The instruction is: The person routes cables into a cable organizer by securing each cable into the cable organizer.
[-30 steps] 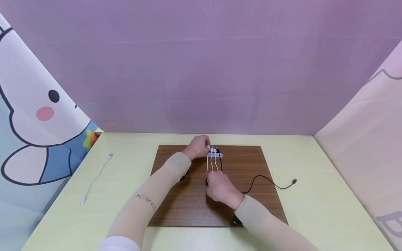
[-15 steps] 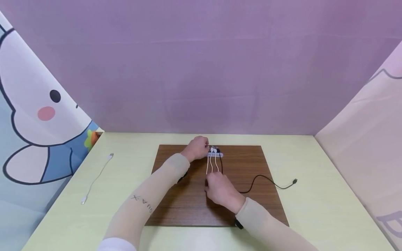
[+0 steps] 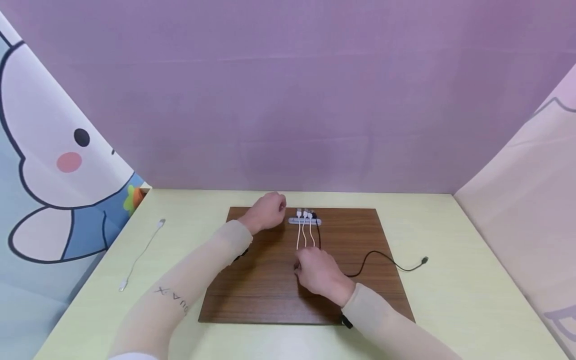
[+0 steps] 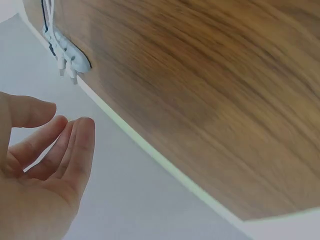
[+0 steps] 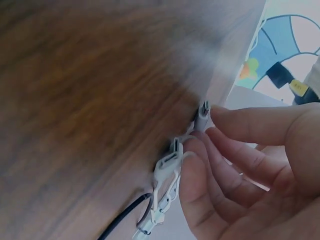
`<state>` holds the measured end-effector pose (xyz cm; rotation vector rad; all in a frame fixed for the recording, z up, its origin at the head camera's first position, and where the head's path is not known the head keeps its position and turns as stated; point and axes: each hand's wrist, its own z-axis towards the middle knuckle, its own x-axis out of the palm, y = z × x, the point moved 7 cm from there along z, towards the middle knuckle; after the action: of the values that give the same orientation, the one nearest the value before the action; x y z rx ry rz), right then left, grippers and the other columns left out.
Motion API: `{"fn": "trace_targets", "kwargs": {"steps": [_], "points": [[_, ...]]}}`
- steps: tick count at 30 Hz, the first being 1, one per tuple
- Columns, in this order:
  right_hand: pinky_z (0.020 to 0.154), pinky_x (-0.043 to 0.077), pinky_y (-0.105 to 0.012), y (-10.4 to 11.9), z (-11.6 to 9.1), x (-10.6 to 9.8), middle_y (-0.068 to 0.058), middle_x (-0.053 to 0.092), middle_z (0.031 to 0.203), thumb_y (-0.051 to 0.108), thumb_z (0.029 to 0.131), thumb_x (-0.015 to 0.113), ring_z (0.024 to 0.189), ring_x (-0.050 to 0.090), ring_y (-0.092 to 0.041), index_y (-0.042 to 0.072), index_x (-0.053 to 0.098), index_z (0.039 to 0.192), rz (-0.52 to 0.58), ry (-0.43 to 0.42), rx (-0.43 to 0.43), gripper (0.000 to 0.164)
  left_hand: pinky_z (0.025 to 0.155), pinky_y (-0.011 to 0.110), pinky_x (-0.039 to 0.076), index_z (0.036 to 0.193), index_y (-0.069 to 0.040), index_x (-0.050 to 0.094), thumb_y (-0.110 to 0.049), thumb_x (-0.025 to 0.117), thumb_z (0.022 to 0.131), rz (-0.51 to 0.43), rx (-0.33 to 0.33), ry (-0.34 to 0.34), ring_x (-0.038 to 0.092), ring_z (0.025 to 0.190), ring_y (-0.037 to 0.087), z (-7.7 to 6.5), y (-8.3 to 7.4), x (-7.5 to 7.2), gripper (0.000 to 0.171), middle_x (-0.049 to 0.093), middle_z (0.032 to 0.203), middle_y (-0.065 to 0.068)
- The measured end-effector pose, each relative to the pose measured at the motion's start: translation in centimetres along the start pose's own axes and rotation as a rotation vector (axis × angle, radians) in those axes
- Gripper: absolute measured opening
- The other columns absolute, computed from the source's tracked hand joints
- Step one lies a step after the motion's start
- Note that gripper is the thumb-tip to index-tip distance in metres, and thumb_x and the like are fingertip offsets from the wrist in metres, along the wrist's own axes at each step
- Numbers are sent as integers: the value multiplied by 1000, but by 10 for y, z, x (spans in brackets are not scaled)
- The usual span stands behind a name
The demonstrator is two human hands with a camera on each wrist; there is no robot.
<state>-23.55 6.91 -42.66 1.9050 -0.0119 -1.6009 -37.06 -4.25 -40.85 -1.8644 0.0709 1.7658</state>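
My left hand (image 3: 265,210) is just left of a pale cable holder (image 3: 293,221) near the board's far edge. In the left wrist view the thumb and fingertips of this left hand (image 4: 52,170) stand apart, with nothing between them. White cables (image 3: 303,234) with plugs at the far end sit side by side in the holder and run toward my right hand (image 3: 321,272). In the right wrist view my right thumb and fingers pinch a white cable by its small connector (image 5: 202,119). Two more white connectors (image 5: 167,167) lie beside those fingers.
A brown wood-grain board (image 3: 256,285) lies on the pale table (image 3: 454,300). A black cable (image 3: 373,252) runs from the board past its right edge. One loose white cable (image 3: 143,252) lies at the left. A purple cloth (image 3: 288,100) hangs behind.
My left hand has left the white plug at the holder's left end and drawn back to the left. My right hand has stayed nearly in place.
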Motion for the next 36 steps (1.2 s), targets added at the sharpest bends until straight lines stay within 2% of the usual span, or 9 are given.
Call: {"fn": "trace_targets", "kwargs": {"steps": [3,7,13,17,21,27,34,36], "points": [[60,54,-31,2,1,-1,-1,70,86,4,90,71,75,65,-15,9,73,87,-25,-8,-41,6,74,35,53,97,-4,67,-7,57,98,61,24,13,57,82,20,-7,3,-2,11,60,91,6],[63,55,-32,4,1,0,-2,68,85,4,89,73,75,64,-15,8,72,85,-44,-11,-78,6,74,34,53,96,-4,65,-6,57,97,124,47,38,57,81,19,-15,4,-5,8,59,90,6],[63,55,-32,1,1,1,-3,69,88,3,89,74,78,65,-17,8,72,87,-19,10,-69,5,82,37,56,103,-1,66,-6,57,98,128,57,53,63,91,24,-27,5,-12,12,63,98,10],[61,55,-32,0,0,0,-3,69,90,3,90,73,78,65,-17,8,73,87,-14,17,-69,6,83,38,56,105,-1,67,-6,58,98,143,61,44,65,93,25,-35,13,-19,13,63,99,10],[62,55,-32,0,0,-1,-5,69,92,3,90,72,80,65,-17,7,74,89,-22,24,-78,5,80,40,56,102,-3,66,-6,60,96,181,67,46,64,90,25,-47,31,-25,10,62,95,8],[62,54,-31,0,-1,-1,-5,68,92,3,90,72,79,63,-16,7,74,91,-24,41,-69,5,75,44,55,98,-4,64,-6,60,94,237,39,67,61,84,25,-60,68,-37,6,60,92,7],[61,53,-31,-1,-2,-2,-4,68,91,2,90,72,77,61,-15,7,74,90,-19,43,-65,5,73,47,57,109,-2,67,-4,57,93,324,-2,60,65,92,31,-72,112,-47,18,63,98,10],[61,53,-30,-1,-2,-2,-4,68,90,2,90,72,77,61,-14,7,74,89,-23,42,-67,6,70,47,57,107,-1,66,-3,57,93,344,-6,47,65,91,32,-76,123,-51,17,63,97,11]]}}
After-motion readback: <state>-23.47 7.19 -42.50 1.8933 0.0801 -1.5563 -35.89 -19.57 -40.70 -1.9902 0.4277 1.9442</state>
